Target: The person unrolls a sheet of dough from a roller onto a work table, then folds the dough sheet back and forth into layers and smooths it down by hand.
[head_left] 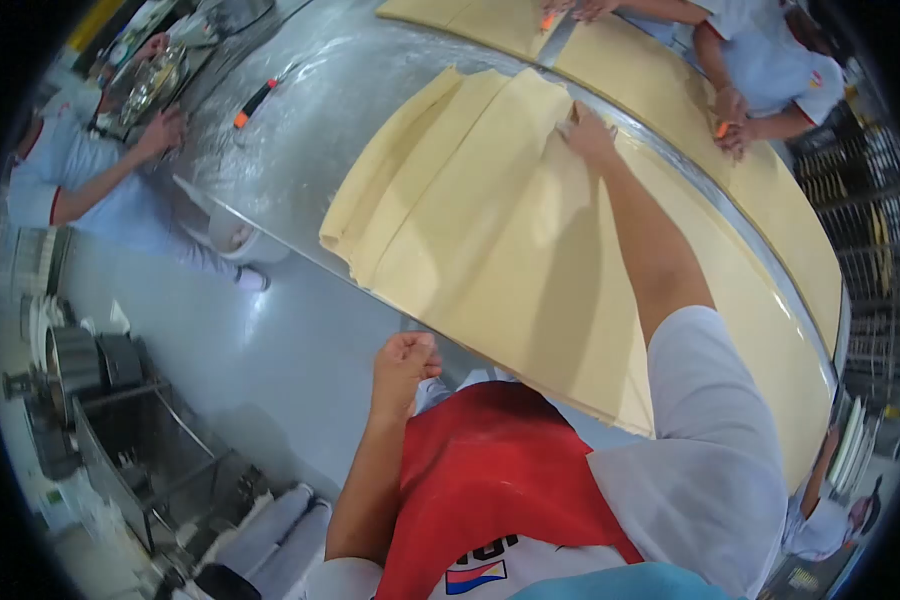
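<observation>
A wide stack of pale yellow dough sheets (490, 230) lies on the metal table before me, its strips overlapping and folded over at the left end. My right hand (588, 135) reaches across to the far edge of the stack, its fingers bent around the edge of a dough sheet. Close to my body, off the table's near edge, my left hand (405, 360) hangs with its fingers curled in, and nothing shows in it. More flat dough (730, 260) spreads to the right of the stack.
An orange-and-black handled tool (256, 103) lies on the metal table (300, 150). Across from me, co-workers' hands (735, 125) hold orange-handled tools over another dough sheet (670, 110). At left, a co-worker (90, 170) stands near a white bin (235, 235). A metal cart (150, 450) stands lower left.
</observation>
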